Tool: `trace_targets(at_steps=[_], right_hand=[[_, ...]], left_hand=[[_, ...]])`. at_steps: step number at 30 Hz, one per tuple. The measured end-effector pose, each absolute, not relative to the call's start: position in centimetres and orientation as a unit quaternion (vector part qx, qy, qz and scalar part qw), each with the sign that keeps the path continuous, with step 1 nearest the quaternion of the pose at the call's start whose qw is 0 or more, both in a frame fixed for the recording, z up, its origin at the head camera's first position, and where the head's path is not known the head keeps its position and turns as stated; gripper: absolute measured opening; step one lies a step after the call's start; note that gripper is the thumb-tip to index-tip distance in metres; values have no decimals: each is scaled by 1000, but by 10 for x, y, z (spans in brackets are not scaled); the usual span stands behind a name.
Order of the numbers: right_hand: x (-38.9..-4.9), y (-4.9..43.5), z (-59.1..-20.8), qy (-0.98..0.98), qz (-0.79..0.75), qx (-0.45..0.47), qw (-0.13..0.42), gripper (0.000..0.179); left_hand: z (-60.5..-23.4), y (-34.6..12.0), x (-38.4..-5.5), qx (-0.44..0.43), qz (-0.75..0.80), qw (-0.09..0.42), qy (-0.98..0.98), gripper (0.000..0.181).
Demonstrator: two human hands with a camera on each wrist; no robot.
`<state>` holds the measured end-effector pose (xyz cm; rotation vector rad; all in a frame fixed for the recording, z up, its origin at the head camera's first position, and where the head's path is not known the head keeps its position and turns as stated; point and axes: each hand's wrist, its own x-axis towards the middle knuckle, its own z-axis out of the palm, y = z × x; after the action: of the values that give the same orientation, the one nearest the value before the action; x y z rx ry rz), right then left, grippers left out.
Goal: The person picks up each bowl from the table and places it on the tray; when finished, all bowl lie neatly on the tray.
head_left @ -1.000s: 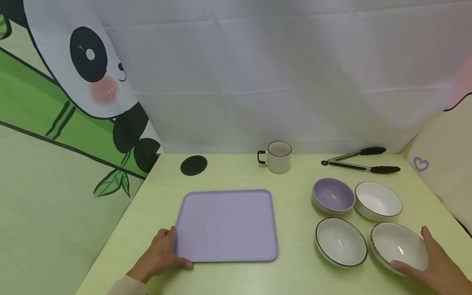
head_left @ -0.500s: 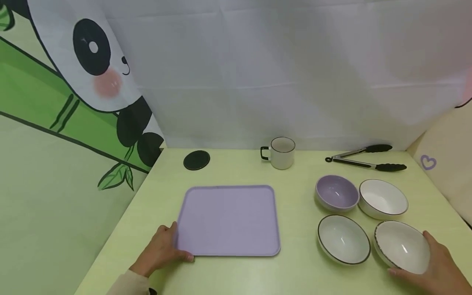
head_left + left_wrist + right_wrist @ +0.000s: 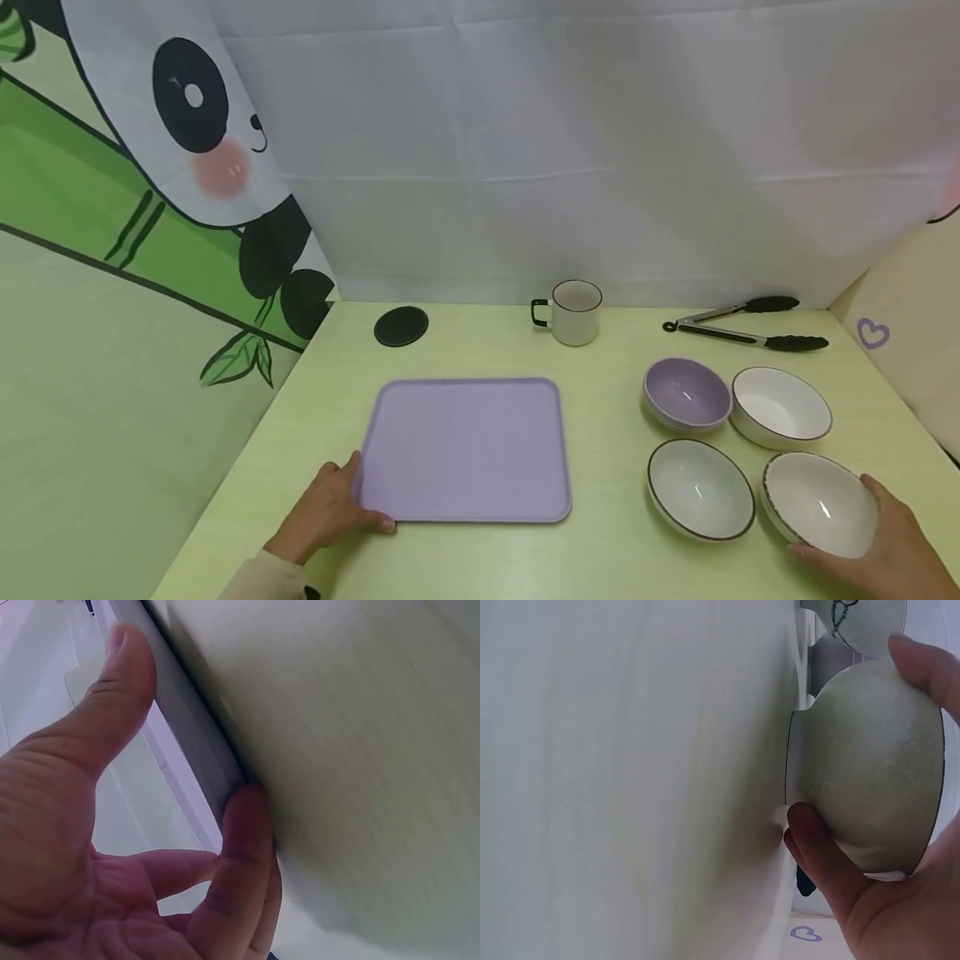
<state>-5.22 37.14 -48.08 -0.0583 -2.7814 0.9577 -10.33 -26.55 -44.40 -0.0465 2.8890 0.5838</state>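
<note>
My left hand (image 3: pixel 326 510) holds the near left corner of a flat lilac tray (image 3: pixel 465 450). Its thumb lies along the front edge and its fingers are at the left side; the left wrist view shows the thumb (image 3: pixel 124 697) and bent fingers against the tray's side (image 3: pixel 187 742). At the right, my right hand (image 3: pixel 888 542) grips a white bowl (image 3: pixel 817 500) with a dark, speckled rim. In the right wrist view thumb and fingers spread round the bowl's outer wall (image 3: pixel 877 757), whose base is at the table. Part of that hand is out of the head view.
Left of the gripped bowl stands another white bowl (image 3: pixel 701 492). Behind are a purple bowl (image 3: pixel 686 396) and a white bowl (image 3: pixel 780 407), side by side. Along the back lie a black round coaster (image 3: pixel 401 326), a white mug (image 3: pixel 576 312) and tongs (image 3: pixel 738 332).
My right hand has closed in round the white bowl, its thumb moving from over the rim to the outer wall. The left hand stays at the tray. The head view has shifted slightly.
</note>
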Motion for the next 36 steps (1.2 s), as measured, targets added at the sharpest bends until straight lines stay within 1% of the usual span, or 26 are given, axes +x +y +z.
trace_targets(at_steps=[7,10,14,15,22,29,33,36], right_hand=[[-50,372,-482,-949,304,-52,62,124],[-50,374,-483,-948,305,-50,72,122],[-51,377,-481,-944,312,-35,101,111],[-52,378,-480,-943,313,-35,102,111],[-57,375,-469,-943,317,-61,81,126],[-56,370,-459,-935,331,-73,105,125],[-57,366,-451,-934,335,-77,101,125],[-59,364,-444,-932,344,-61,100,123]], left_hand=[[-445,-266,-102,-19,202,99,974,129],[-445,-266,-102,-19,203,98,974,129],[-445,-265,-102,-18,204,97,974,129],[-445,-265,-102,-18,205,97,974,129],[-443,-267,-105,-23,209,106,972,131],[-442,-266,-106,-22,214,108,971,131],[-442,-267,-105,-25,216,109,970,131],[-443,-268,-104,-26,217,110,970,132]])
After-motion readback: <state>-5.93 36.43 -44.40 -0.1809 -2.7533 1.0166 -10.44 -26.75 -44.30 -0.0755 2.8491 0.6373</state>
